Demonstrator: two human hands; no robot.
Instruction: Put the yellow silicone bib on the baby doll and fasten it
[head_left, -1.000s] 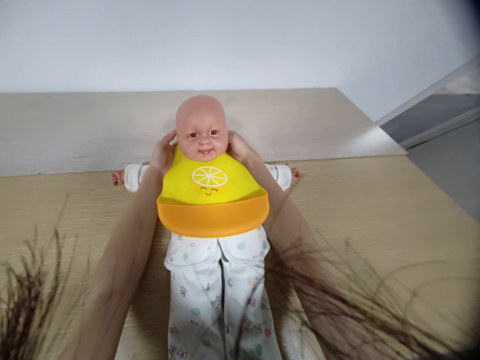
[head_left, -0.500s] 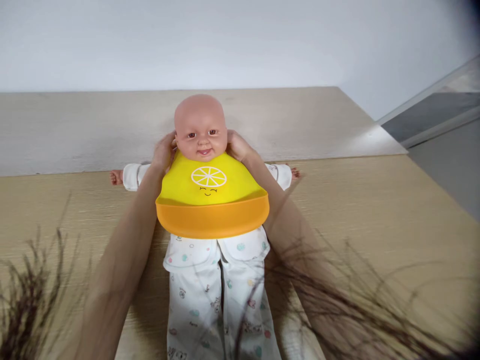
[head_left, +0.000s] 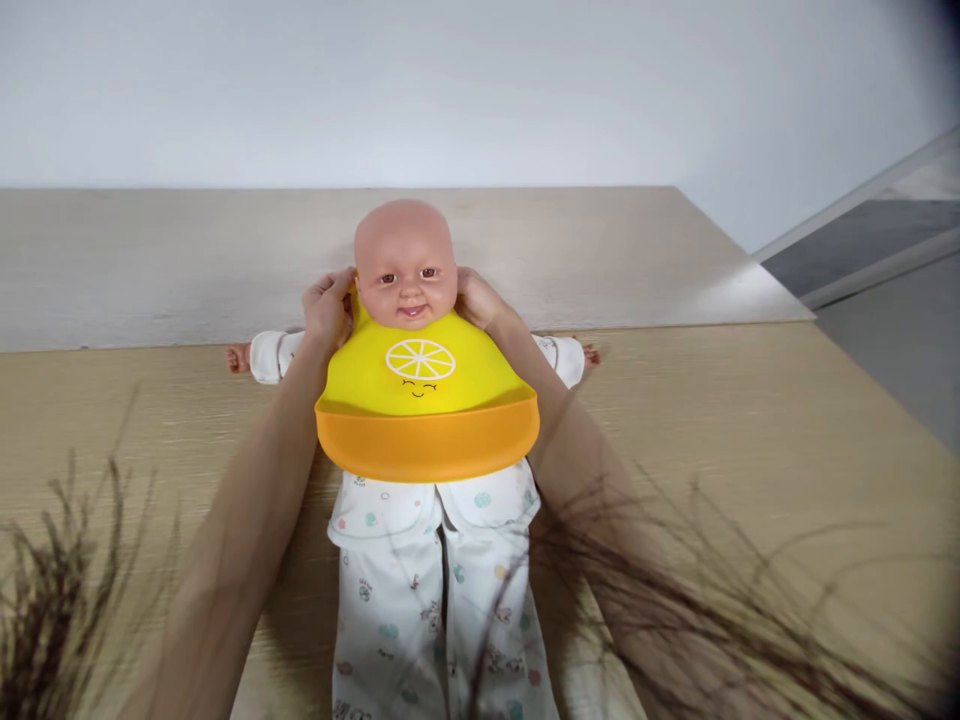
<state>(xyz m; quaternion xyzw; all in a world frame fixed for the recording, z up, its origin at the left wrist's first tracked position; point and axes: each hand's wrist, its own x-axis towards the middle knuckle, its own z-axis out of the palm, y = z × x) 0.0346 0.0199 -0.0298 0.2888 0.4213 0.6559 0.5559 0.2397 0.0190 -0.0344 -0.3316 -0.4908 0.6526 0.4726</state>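
Observation:
A baby doll (head_left: pixel 405 235) lies on its back with its arms spread, dressed in a white printed outfit (head_left: pixel 390 600). On its chest is a yellow bib (head_left: pixel 360 360) with a lemon-slice print and an orange catch pocket (head_left: pixel 427 445). My left hand (head_left: pixel 328 308) pinches the bib's neck strap beside the doll's head. On the other side, my right hand (head_left: pixel 481 300) is closed at the bib's neck edge, its fingertips partly hidden behind the doll's neck.
Beneath the doll is a light wooden tabletop (head_left: pixel 750 430), with a paler raised board (head_left: pixel 187 260) behind it against the white wall (head_left: pixel 375 90). Strands of dark hair (head_left: pixel 675 590) cross the lower view.
My left hand has come slightly out from behind the doll's neck, and more of its fingers and the yellow strap show. The right hand stays at the neck. The view has shifted slightly.

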